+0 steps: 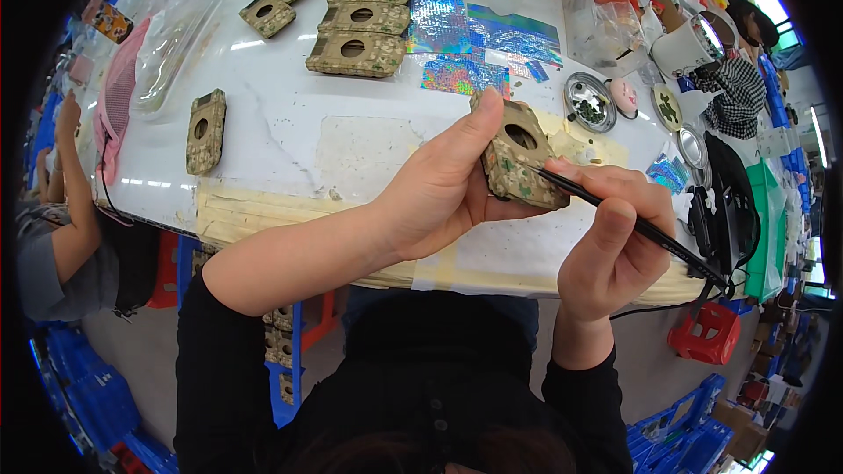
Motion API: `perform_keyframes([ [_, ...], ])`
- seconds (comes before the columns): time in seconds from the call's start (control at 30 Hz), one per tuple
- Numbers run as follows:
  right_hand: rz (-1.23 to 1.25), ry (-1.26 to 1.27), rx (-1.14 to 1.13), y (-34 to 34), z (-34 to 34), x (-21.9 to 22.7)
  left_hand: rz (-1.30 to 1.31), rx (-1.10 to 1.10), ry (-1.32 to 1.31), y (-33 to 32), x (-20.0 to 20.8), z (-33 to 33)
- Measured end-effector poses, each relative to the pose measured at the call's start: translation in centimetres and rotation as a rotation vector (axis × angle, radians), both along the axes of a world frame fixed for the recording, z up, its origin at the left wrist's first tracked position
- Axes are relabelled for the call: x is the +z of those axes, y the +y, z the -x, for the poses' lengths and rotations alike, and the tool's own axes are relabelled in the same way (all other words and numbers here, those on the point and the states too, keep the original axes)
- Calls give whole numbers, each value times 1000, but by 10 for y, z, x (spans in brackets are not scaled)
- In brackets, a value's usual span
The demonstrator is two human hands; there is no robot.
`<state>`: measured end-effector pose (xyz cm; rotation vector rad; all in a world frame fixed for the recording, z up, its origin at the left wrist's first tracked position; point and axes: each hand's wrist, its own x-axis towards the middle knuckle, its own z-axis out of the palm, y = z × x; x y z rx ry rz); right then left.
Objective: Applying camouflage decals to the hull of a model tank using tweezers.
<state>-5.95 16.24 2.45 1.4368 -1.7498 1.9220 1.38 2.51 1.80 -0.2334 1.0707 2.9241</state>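
Note:
My left hand (pixel 448 177) is wrapped round a camouflage toy tank hull (pixel 514 177), tilted up, with a round hole in its top. In my right hand (pixel 619 233) is a slim pair of black tweezers (pixel 654 233), pinched between thumb and fingers. Their pointed tip touches or nearly touches the hull's top, just below the hole. Whether the tip grips a small part is too fine to see. A metal dish (pixel 571 86) with small dark green pieces lies beyond my right hand.
Several similar hulls stand in a column (pixel 356 54) at the back, and a single hull (pixel 205 132) lies at the left. Shiny holographic sheets (pixel 439 17) are beside the column. A white mug (pixel 689 46) and a green tray (pixel 766 228) are at the right. Another person's arm (pixel 77 184) shows at far left.

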Motion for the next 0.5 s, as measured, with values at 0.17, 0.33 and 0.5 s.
perform_keyframes([
  [0.17, 43, -22, 43, 1, 1, -3, 4, -1, 8, 0, -1, 0],
  [0.33, 48, -40, 52, 1, 2, -2, 19, -8, 15, 0, 0, 1],
  [0.5, -49, 18, -26, 1, 0, 2, 21, -5, 10, 0, -1, 1],
])
